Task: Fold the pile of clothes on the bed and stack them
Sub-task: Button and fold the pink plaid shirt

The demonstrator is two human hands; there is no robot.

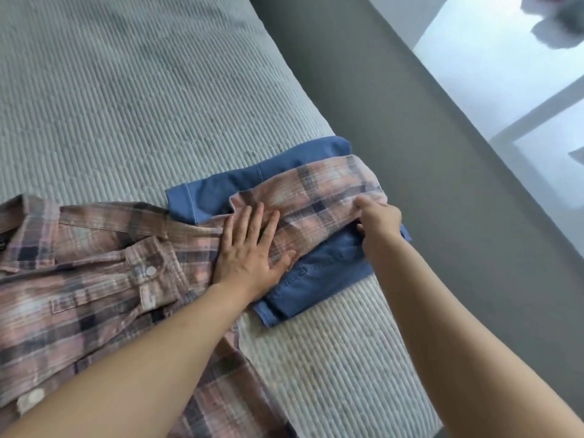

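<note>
Plaid shirt [104, 273], spread button-side up across the bed [142, 99] from 9 o'clock toward centre, with one sleeve [319, 197] laid out toward 2 o'clock over folded blue trousers [319, 273]. Left hand [249, 251], fingers spread and flat, presses where the sleeve meets the body, probably to anchor the cloth and set a fold line. Right hand [377, 221], at 3 o'clock of the left, pinches the sleeve's outer edge with curled fingers, apparently ready to draw the sleeve back across the shirt. The trousers lie near the bed's right edge, likely the start of the stack. Beyond, at 1 o'clock, a grey floor [410, 128] and a glossy pale panel [493, 74].
</note>
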